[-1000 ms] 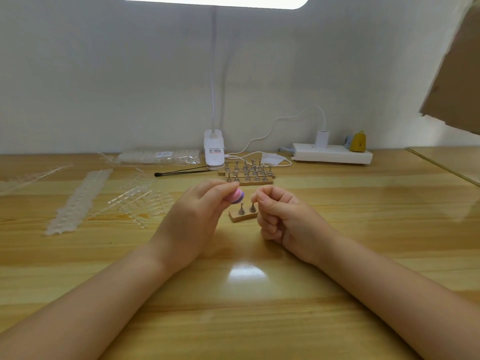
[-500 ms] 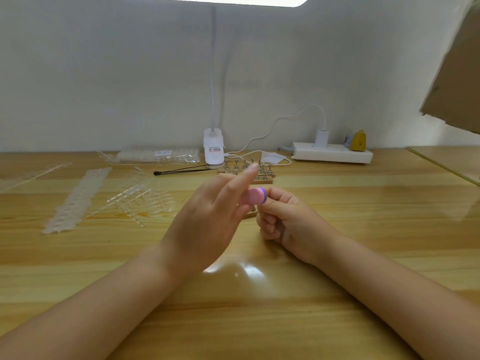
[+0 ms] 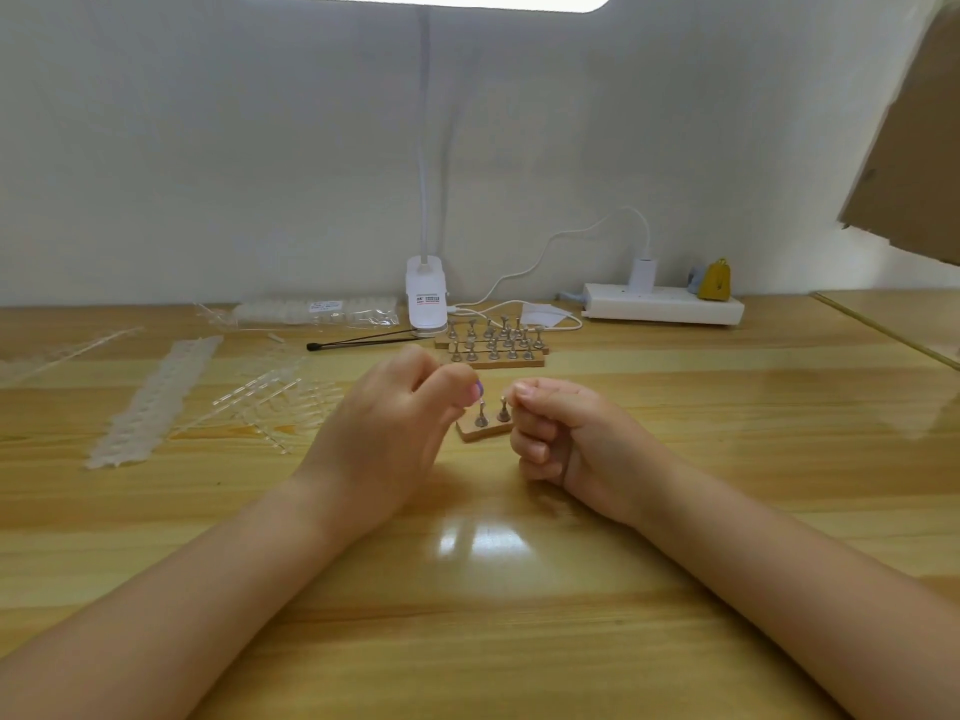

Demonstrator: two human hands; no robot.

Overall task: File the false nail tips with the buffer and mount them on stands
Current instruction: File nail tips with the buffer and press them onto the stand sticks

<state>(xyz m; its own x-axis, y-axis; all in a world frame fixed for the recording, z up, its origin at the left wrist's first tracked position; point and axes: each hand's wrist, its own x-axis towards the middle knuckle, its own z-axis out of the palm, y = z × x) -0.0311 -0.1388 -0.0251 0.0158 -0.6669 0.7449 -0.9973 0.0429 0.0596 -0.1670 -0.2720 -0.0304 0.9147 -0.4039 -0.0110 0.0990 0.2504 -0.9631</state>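
My left hand [image 3: 384,433] grips the buffer [image 3: 477,391]; my right hand [image 3: 558,433] pinches something too small to identify, presumably a nail tip. Filing is under way; next, mounting on the small wooden stand [image 3: 485,426].

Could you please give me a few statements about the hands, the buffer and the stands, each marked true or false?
1. The left hand holds a pink and purple buffer. True.
2. The small wooden stand block between the hands carries five metal stands. False: only two stands show on it.
3. The right hand lies flat and open on the table. False: its fingers are curled, thumb and forefinger pinched together; what they pinch is too small to tell.
4. A larger block of stands sits farther back, near the lamp base. True.
5. The power strip lies at the table's left edge. False: it is at the back right.
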